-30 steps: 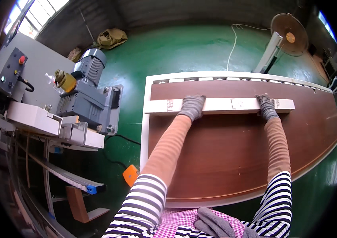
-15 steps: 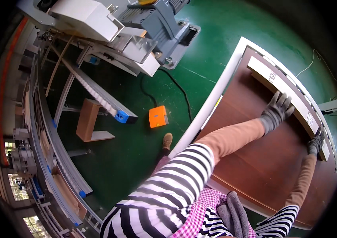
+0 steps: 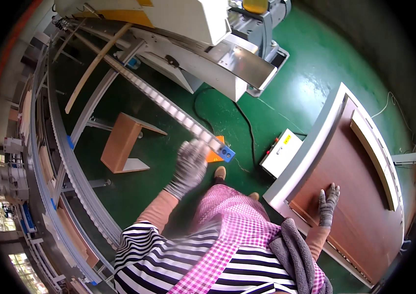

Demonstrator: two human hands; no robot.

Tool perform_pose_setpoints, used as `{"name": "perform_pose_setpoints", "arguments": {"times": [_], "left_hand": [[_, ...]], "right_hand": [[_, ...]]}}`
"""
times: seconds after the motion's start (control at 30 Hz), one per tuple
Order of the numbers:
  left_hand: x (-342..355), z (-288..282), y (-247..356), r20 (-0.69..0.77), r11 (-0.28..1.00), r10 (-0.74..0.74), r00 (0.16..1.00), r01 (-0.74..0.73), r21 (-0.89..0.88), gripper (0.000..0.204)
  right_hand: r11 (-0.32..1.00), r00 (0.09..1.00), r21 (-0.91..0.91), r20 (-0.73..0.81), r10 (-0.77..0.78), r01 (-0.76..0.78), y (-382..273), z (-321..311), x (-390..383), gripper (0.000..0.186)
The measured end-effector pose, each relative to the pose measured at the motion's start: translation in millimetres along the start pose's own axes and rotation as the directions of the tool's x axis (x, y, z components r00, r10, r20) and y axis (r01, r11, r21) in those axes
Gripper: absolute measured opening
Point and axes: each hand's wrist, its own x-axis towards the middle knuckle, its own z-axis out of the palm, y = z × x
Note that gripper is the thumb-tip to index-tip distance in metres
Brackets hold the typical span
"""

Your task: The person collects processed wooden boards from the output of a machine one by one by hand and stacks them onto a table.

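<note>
While right hand (image 3: 327,205) rests, brown panel (image 3: 359,196) lengthwise away

You have two gloved hands in view: your left hand (image 3: 190,166) raised over the floor, your right hand (image 3: 327,205) flat on the one brown door panel (image 3: 359,196). One pale strip (image 3: 375,158) lies on that panel. You can count one white control box (image 3: 281,152), one wooden stool (image 3: 122,143), one orange block (image 3: 214,155) and two shoes (image 3: 220,172).
</note>
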Motion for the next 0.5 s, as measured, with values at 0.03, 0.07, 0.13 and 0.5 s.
{"name": "perform_pose_setpoints", "arguments": {"times": [0.03, 0.07, 0.13, 0.5], "left_hand": [[0, -17, -20, -0.049, 0.993, -0.089, 0.995, 0.092, 0.076, 0.053], [-1, -32, -33, -0.153, 0.977, -0.179, 0.972, 0.194, 0.091, 0.053], [-20, -61, -43, -0.31, 0.915, -0.382, 0.871, 0.404, 0.01, 0.054], [-194, -124, -9, -0.403, 0.477, -0.795, 0.453, 0.878, 0.045, 0.066]], "right_hand": [[1.0, 1.0, 0.004, -0.007, -0.018, 0.018, -15, -1, 8, 0.074], [1.0, 0.999, -0.004, 0.037, -0.014, 0.014, -25, -3, 14, 0.075], [0.999, 0.995, -0.036, 0.099, -0.009, 0.013, -42, -5, 29, 0.08], [0.961, 0.977, -0.275, 0.196, 0.087, -0.031, -138, -42, 32, 0.082]]}}
